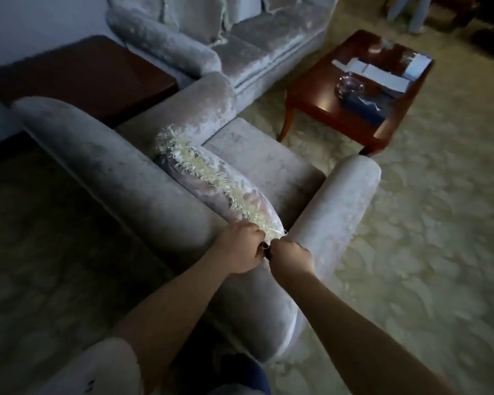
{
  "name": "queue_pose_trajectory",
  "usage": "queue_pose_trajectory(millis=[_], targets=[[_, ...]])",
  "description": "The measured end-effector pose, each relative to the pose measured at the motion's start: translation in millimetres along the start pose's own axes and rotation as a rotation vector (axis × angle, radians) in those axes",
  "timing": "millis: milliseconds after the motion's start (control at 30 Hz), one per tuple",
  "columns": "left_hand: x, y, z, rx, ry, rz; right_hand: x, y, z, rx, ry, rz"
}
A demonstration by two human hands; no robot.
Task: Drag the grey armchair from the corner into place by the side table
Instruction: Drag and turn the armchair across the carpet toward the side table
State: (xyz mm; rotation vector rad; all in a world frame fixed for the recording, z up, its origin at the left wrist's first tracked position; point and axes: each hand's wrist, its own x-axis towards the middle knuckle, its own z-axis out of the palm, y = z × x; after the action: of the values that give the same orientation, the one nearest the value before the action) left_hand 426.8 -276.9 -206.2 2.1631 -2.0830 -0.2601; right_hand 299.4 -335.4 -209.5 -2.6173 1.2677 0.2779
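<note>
Armchair (254, 158) held by left grip (240, 247), right grip (293, 257).

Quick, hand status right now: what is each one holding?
Left hand: fingers curled, pinching the corner of the fringed cushion.
Right hand: curled beside that same corner; what it grips cannot be told.

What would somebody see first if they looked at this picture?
The big grey armchair fills the middle, with a fringed cushion leaning along its back. At its near corner the left hand and right hand grip it side by side. A dark wooden side table stands just behind it, at the upper left.
</note>
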Motion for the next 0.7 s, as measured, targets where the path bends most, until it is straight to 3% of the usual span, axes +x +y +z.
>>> queue_pose_trajectory(millis=[267,467,600,700], targets=[[10.1,-4.6,5.9,0.075,-0.106,0.031,49.5,52.7,-10.3,-0.024,-0.131,-0.020],[17.6,-0.9,-1.6,0.164,-0.352,-0.086,84.4,95.4,-10.5,-0.098,-0.202,-0.194],[16.9,13.5,-4.6,0.287,-0.296,-0.284,108.1,132.4,-16.7,-0.159,-0.207,-0.452],[22.5,45.3,8.0,0.288,-0.134,-0.662,120.7,164.3,-20.4,-0.242,-0.217,-0.607]])
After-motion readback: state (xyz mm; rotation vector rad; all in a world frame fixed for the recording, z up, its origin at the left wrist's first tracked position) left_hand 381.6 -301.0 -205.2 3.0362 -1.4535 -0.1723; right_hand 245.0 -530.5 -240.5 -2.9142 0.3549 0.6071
